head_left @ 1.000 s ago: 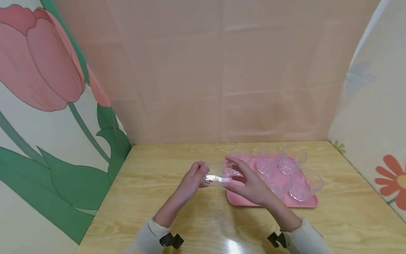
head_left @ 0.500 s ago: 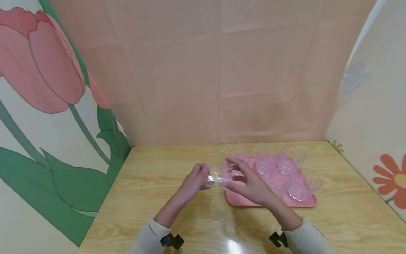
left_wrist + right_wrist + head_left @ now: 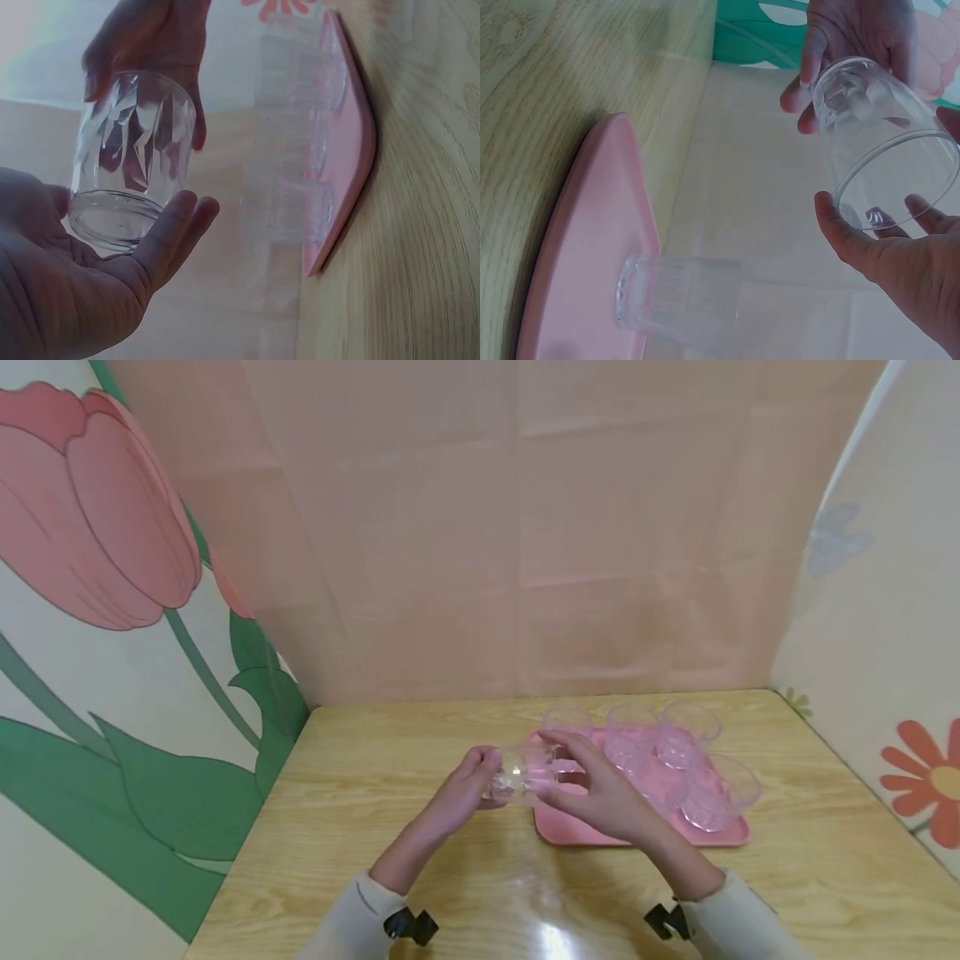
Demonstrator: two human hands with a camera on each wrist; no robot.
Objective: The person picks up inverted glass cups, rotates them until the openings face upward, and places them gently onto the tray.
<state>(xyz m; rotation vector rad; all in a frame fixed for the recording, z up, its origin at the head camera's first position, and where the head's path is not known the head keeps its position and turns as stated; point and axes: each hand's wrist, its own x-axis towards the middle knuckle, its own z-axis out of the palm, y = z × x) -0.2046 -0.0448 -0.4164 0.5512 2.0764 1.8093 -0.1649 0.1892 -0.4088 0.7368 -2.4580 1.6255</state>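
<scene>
A clear faceted drinking glass (image 3: 135, 142) is held sideways above the table between both hands. My left hand (image 3: 462, 789) grips its thick base end, with thumb and fingers curled round it in the left wrist view. At the rim end, the fingers and thumb of my right hand (image 3: 600, 793) curl around the glass, as the right wrist view shows. The open mouth of the glass points to the right. Beneath and beyond the right hand lies a pink tray (image 3: 577, 835) bearing several more clear glasses (image 3: 708, 810), all upright.
The wooden table (image 3: 360, 827) reaches back to a pinkish cloth backdrop (image 3: 420, 568). A tulip-printed panel (image 3: 120, 527) stands on the left and a flower-printed panel (image 3: 885, 635) on the right. Another upright glass (image 3: 679, 296) shows on the tray in the right wrist view.
Both hands and the glass have shifted slightly to the right. The bright reflection along the glass has changed shape. The tray and its glasses look unmoved.
</scene>
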